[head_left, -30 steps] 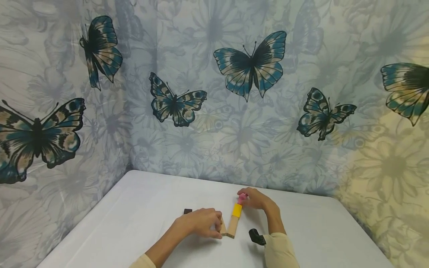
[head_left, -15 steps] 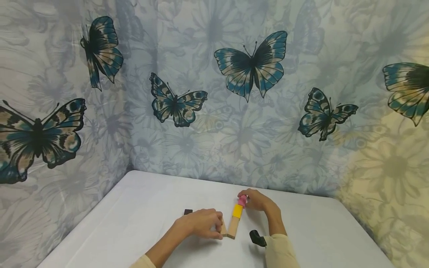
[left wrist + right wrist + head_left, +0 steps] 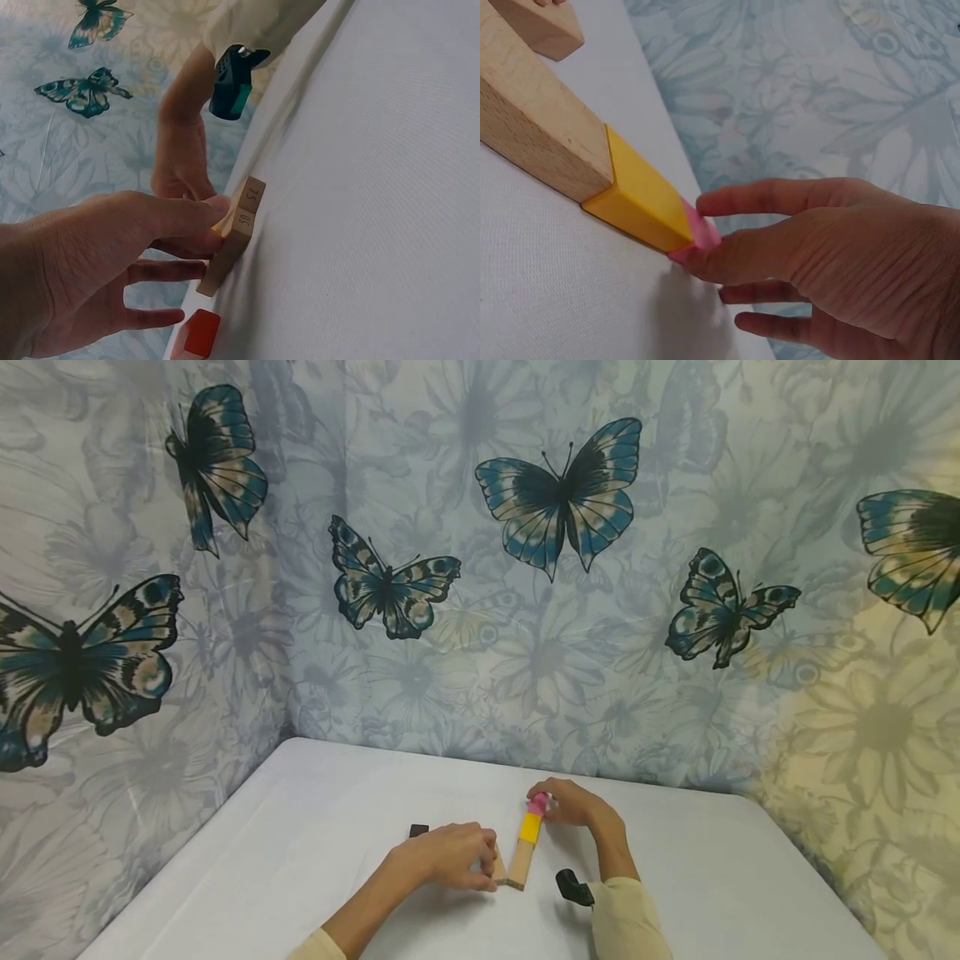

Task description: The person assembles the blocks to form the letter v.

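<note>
My left hand (image 3: pixel 457 856) pinches a wooden block (image 3: pixel 223 259) between thumb and forefinger, other fingers spread. The figure 50 shows on its end. A second wooden block (image 3: pixel 520 864), marked 75, lies at its right, the near ends meeting at an angle. Against the far end of this second block lies a yellow block (image 3: pixel 646 193), and a pink block (image 3: pixel 702 229) follows in line. My right hand (image 3: pixel 573 802) holds the pink block with thumb and forefinger, partly covering it. Its remaining fingers (image 3: pixel 769 326) stay off the block.
A red block (image 3: pixel 202 334) lies beyond my left fingers in the left wrist view. A small black device (image 3: pixel 573 887) sits at my right wrist, and another black piece (image 3: pixel 419 831) shows behind the left wrist. The butterfly-patterned wall (image 3: pixel 555 693) borders the white table (image 3: pixel 337 802).
The right fingers have shifted slightly around the pink block, which now sits straighter against the yellow one. The left hand keeps its place. The head view has tilted down a little.
</note>
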A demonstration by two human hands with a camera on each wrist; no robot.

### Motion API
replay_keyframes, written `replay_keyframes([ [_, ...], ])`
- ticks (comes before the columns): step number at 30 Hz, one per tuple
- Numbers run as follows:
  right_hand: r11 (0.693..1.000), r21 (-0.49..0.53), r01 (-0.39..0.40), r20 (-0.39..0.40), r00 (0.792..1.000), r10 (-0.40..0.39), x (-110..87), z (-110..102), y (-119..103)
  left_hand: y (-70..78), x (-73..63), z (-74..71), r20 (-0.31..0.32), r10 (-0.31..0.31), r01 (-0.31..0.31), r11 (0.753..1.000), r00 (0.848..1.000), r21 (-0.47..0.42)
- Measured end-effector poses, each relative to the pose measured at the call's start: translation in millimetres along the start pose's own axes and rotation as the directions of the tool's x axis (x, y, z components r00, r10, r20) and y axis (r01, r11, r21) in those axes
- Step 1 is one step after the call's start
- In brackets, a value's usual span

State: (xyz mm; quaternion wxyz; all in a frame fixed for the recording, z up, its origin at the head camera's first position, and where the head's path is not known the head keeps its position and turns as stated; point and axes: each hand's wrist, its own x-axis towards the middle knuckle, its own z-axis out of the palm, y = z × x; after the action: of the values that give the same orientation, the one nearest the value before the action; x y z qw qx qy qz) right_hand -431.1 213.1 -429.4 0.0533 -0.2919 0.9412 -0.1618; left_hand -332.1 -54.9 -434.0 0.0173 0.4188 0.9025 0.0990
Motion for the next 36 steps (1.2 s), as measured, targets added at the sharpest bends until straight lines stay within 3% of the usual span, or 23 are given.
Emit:
replay_keyframes([
  [5,1.000,-0.009,0.022,0.007,1.000,-0.022,-0.8,-2.2,1.2,0.4,0.7,-1.0,0.002,-0.006,0.006,1.000,1.000,-0.013],
  [20,0.995,0.052,-0.080,0.029,0.996,0.079,4.3,1.2,-0.3,-6.6,0.3,0.9,-0.015,0.027,-0.028,0.999,1.000,-0.043],
  [36,0.997,0.053,-0.059,0.026,0.998,0.058,-0.7,0.0,-1.1,-3.0,0.3,-1.0,0.001,-0.002,0.002,1.000,1.000,-0.029],
])
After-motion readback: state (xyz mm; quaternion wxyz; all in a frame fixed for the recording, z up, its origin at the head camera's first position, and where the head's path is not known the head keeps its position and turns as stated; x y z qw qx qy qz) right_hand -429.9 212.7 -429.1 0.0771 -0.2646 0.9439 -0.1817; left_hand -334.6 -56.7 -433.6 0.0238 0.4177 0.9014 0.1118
